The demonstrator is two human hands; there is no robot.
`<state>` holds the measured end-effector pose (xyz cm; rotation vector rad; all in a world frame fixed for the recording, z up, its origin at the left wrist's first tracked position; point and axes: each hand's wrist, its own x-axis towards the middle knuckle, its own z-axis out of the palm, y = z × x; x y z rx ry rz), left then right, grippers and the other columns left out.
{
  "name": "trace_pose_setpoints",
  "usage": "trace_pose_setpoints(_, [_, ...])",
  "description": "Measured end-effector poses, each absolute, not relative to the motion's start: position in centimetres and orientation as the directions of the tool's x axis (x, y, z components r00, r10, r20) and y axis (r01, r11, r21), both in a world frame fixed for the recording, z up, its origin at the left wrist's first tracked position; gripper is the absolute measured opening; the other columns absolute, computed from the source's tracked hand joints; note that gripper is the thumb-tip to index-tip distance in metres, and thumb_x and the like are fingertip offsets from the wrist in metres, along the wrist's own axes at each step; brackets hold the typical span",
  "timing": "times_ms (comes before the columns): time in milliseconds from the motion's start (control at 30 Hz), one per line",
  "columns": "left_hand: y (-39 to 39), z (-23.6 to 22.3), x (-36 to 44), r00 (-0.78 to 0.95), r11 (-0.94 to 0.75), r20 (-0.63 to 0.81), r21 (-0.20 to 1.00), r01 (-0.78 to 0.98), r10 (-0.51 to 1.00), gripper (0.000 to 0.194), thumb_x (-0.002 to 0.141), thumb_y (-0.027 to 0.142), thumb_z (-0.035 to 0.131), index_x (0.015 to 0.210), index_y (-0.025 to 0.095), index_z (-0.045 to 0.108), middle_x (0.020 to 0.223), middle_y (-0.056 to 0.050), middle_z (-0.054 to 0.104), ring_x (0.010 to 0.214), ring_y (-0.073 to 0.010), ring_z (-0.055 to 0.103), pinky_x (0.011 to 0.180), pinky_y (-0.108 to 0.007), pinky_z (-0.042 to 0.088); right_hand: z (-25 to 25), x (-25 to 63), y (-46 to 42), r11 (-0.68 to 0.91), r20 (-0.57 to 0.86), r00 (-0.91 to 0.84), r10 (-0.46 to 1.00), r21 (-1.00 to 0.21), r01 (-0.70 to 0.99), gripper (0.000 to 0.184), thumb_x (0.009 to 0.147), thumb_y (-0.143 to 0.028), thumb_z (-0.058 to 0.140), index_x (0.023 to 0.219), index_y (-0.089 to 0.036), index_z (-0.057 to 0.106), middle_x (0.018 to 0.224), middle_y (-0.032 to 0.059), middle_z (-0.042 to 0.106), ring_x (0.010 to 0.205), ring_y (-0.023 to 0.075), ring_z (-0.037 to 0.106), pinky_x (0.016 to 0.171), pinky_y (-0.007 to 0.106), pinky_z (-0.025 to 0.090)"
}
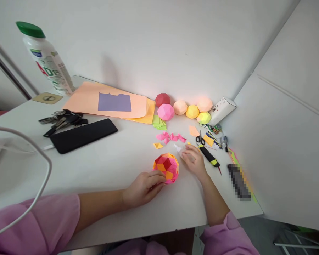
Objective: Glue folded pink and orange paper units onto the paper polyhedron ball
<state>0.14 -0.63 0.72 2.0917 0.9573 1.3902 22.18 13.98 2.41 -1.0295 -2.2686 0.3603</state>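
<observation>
My left hand (146, 187) grips the lower left edge of a half-built folded-paper ball (167, 164) in pink, orange and red, open at the top like a bowl. To its right, my right hand (194, 161) is closed round a small white bottle with a pointed nozzle (178, 148), which looks like a glue bottle; the fingers cover much of it. Beyond both hands lie several small pink folded paper pieces (172, 137) and a yellow-orange folded piece (158, 145).
Finished paper balls (166, 112) line the wall. At right are scissors (200, 139), a box cutter (208, 155) and a white box (223, 109). At left are a black power bank (82, 135), keys (63, 119), paper sheets (87, 99) and a bottle (46, 60). A white cable (48, 170) loops in front.
</observation>
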Motion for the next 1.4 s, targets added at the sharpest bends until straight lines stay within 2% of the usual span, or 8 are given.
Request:
trace_pose_setpoints(100, [-0.6,0.6,0.1,0.302,-0.695,0.628,0.670,0.259,0.718,0.014,0.092,0.014,0.042,0.094,0.018,0.056,0.083,-0.007,0.066,0.058,-0.0097,0.057,0.052,-0.019,0.045,2.3,23.0,15.5,0.600,0.449,-0.408,0.795,-0.475,0.644,0.035,0.095,-0.038,0.042,0.098,-0.017,0.069,0.114,0.0149,0.065,0.112,0.0250,0.058,0.100,0.046,0.044])
trace_pose_setpoints(300, [-0.6,0.5,0.1,0.312,-0.703,0.633,0.673,0.230,0.708,0.013,0.091,0.012,0.043,0.095,0.018,0.054,0.085,-0.007,0.065,0.058,-0.0096,0.056,0.052,-0.019,0.045,1.0,24.1,17.5,0.557,0.326,-0.454,0.829,-0.425,0.713,0.045,0.094,-0.044,0.036,0.098,-0.016,0.071,0.113,0.0148,0.067,0.112,0.0285,0.057,0.101,0.048,0.042])
trace_pose_setpoints(533, [-0.5,0.2,0.2,0.294,-0.696,0.633,0.677,0.240,0.716,0.011,0.090,0.011,0.046,0.095,0.018,0.054,0.082,-0.007,0.065,0.060,-0.0109,0.055,0.053,-0.020,0.043,1.3,24.2,17.2,0.504,0.278,-0.425,0.862,-0.370,0.780,0.048,0.096,-0.041,0.030,0.086,-0.016,0.071,0.108,0.0143,0.066,0.108,0.0266,0.057,0.098,0.041,0.044])
trace_pose_setpoints(933, [-0.5,0.1,0.2,0.263,-0.685,0.634,0.689,0.236,0.728,0.011,0.089,0.010,0.049,0.094,0.017,0.054,0.077,-0.005,0.062,0.061,-0.0114,0.052,0.054,-0.020,0.042,1.4,23.8,16.8,0.516,0.269,-0.449,0.852,-0.284,0.808,0.049,0.097,-0.042,0.029,0.097,-0.013,0.069,0.114,0.0170,0.065,0.114,0.0289,0.054,0.100,0.043,0.041])
trace_pose_setpoints(1067, [-0.6,-0.1,0.2,0.259,-0.674,0.623,0.700,0.235,0.738,0.011,0.088,0.010,0.049,0.095,0.018,0.054,0.077,-0.005,0.062,0.060,-0.0112,0.052,0.053,-0.020,0.041,1.3,23.8,16.9,0.517,0.268,-0.451,0.851,-0.277,0.810,0.047,0.098,-0.039,0.027,0.101,-0.015,0.068,0.113,0.0145,0.066,0.110,0.0272,0.056,0.097,0.042,0.043])
trace_pose_setpoints(1233, [-0.6,0.1,0.2,0.258,-0.667,0.617,0.707,0.234,0.744,0.012,0.088,0.009,0.049,0.094,0.018,0.055,0.076,-0.005,0.061,0.061,-0.0112,0.051,0.053,-0.020,0.041,1.4,23.8,16.7,0.538,0.245,-0.484,0.840,-0.255,0.804,0.048,0.097,-0.040,0.027,0.101,-0.017,0.070,0.120,0.0138,0.063,0.114,0.0294,0.053,0.099,0.047,0.040])
trace_pose_setpoints(1400, [-0.6,0.4,0.2,0.249,-0.665,0.618,0.710,0.231,0.746,0.012,0.088,0.009,0.049,0.094,0.018,0.055,0.075,-0.004,0.059,0.059,-0.0105,0.050,0.051,-0.019,0.039,1.5,23.7,16.7,0.539,0.238,-0.487,0.840,-0.269,0.798,0.050,0.097,-0.042,0.027,0.098,-0.015,0.070,0.110,0.0156,0.063,0.107,0.0295,0.056,0.094,0.045,0.044])
